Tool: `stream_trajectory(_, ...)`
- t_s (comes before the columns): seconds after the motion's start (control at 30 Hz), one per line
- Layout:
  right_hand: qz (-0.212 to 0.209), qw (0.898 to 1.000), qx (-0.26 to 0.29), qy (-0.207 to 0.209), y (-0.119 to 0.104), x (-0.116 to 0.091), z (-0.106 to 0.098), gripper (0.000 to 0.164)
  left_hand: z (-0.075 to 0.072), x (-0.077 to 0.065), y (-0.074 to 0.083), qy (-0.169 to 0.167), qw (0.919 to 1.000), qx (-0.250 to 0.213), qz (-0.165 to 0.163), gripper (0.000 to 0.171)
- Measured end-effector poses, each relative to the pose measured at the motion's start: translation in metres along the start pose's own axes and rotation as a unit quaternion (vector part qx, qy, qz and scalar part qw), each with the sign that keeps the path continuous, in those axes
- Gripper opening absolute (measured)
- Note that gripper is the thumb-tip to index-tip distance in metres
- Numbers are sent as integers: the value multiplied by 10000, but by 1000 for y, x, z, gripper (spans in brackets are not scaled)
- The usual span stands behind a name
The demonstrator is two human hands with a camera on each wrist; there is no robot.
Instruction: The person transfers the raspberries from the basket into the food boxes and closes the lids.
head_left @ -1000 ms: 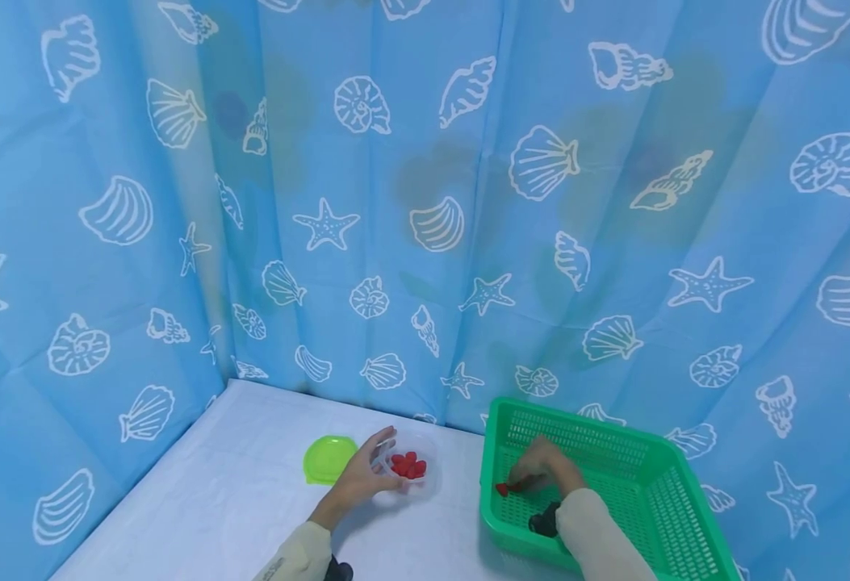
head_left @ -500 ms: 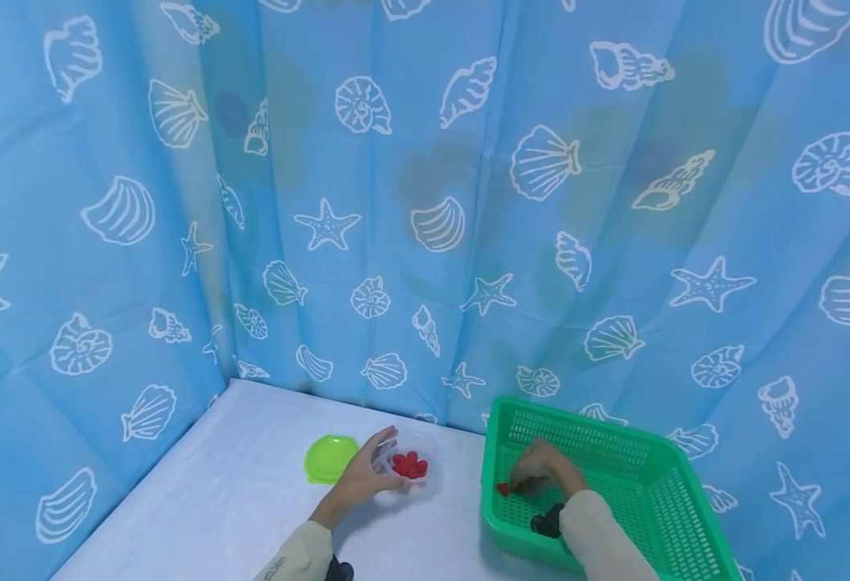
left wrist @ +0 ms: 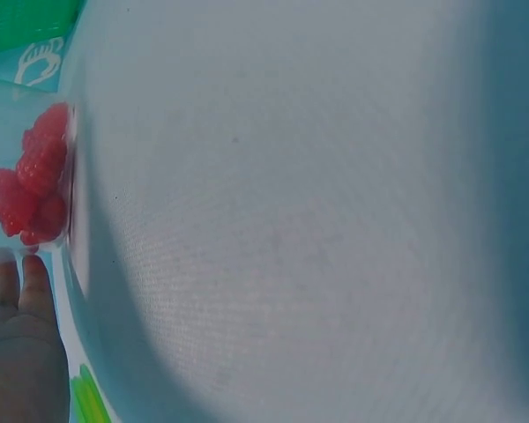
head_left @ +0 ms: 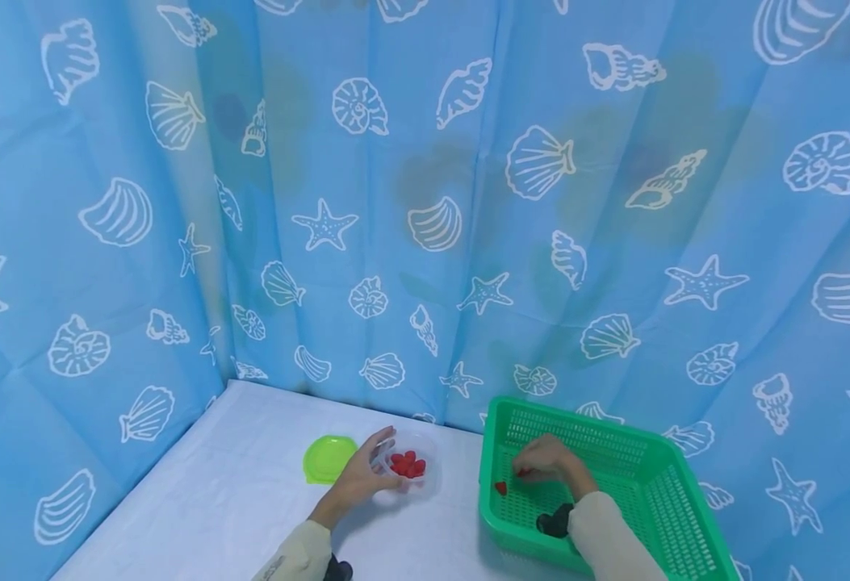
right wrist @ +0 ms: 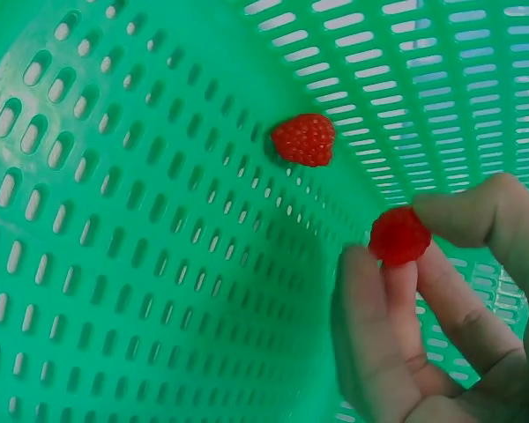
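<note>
Currently the person's right hand (head_left: 546, 458) pinches 1 raspberry (right wrist: 400, 236) inside the green plastic basket (head_left: 513, 537), near a loose raspberry (right wrist: 304, 139) lying there; the left hand (head_left: 362, 474) grips the clear tub (head_left: 431, 482) of raspberries (head_left: 407, 464) on the white tabletop (head_left: 243, 484).

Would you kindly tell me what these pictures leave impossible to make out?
- How many raspberries the clear container holds: they overlap, left wrist view.
- Most of the held raspberry: behind the right hand, head view.
- Near-right corner of the green basket: cut off by the bottom edge, head view.
</note>
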State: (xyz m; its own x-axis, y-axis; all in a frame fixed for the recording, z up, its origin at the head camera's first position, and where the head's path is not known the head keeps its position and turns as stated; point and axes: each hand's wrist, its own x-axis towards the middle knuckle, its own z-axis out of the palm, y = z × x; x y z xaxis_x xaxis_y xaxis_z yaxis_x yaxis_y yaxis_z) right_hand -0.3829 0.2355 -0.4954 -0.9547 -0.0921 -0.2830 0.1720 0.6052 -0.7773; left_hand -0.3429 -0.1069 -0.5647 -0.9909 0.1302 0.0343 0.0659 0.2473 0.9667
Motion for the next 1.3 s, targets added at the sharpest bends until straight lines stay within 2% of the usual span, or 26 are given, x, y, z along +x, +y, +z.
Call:
stream_trajectory(0.27,-191,9962,854,7,-3,-4,-5,28,1,0,-5,34,10000,45,-59,101)
stream_trajectory(0.47,-434,9904,1303,130,-6,0,-9,29,0,-1,-4,53,9999,94,22,99)
stream_trajectory(0.67,-686,9916,1043,345,-7,1,-14,30,1,0,-4,40,9999,111,50,100)
stream_trajectory(0.87,-1176,9890,583,683,-24,-6,-19,33,0,1,-5,40,9999,120,30,100)
stream_trajectory(1.03,-1600,9818,235,999,-42,-10,-21,33,0,1,-4,14,9999,100,50,101)
stream_trajectory(1.17,-1937,9721,-137,1315,-56,-13,-17,30,-1,0,-3,12,9999,129,95,101)
stream_trajectory(1.3,-2325,9617,-27,1454,-72,-18,-7,27,0,-2,-2,32,9997,186,151,101)
